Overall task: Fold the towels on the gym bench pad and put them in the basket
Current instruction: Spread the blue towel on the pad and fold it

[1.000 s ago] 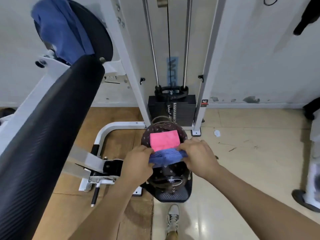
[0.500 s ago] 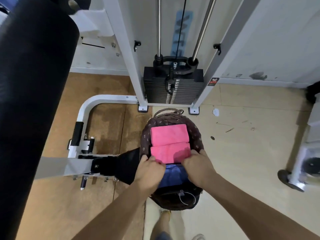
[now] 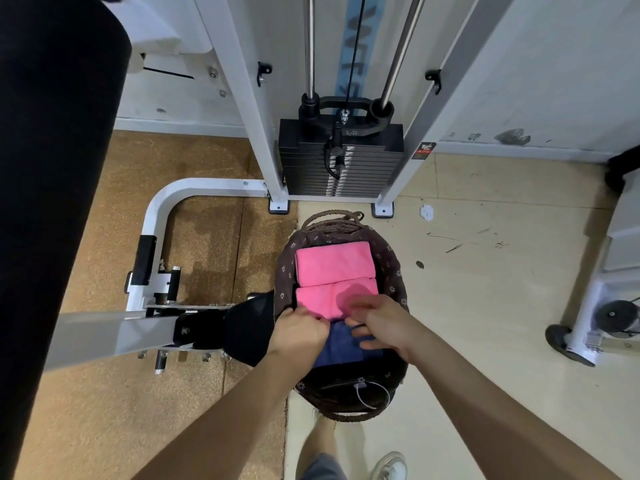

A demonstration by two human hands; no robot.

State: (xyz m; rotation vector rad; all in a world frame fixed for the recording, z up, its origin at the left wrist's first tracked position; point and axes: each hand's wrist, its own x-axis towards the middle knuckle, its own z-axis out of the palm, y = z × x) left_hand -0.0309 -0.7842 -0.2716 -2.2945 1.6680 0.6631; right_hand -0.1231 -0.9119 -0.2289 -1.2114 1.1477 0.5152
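Where the hands meet: over the blue towel, down in the near half of the basket.
Left hand: fingers curled, pinching the blue towel at its far left corner, close against the basket's left wall.
Right hand: blurred; the fingers look fairly straight and spread, lying on the blue towel's far edge, tips pointing toward the left hand.
Blue towel: folded and flat in the basket, its far edge against the near pink towel.
Far pink towel: folded, just beside the near one, filling the basket's far end.
Basket: stands on the floor, a white cord at its near end.
Bench pad: long, black, off to the left.
Weight stack: beyond the basket, by the wall.
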